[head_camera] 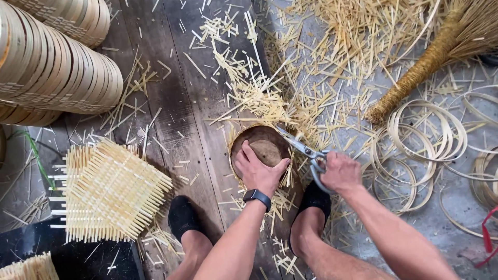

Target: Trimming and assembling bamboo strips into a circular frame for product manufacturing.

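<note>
- My left hand (pixel 259 173) presses down on a round woven basket (pixel 264 142), fingers (pixel 244 158) spread over its rim; a dark watch (pixel 257 197) sits on that wrist.
- My right hand (pixel 340 173) grips metal scissors (pixel 301 148), blades parted at the basket's right edge.
- Cut bamboo slivers (pixel 259 96) lie scattered over the wooden floor (pixel 176 119).
- A square woven mat (pixel 111 192) with loose ends lies to the left.
- Stacked finished baskets (pixel 52 67) fill the upper left corner.
- Coiled bamboo strips (pixel 420 140) and a straw broom (pixel 425 65) lie to the right.
- My feet in black socks (pixel 181 215) rest below the basket.
</note>
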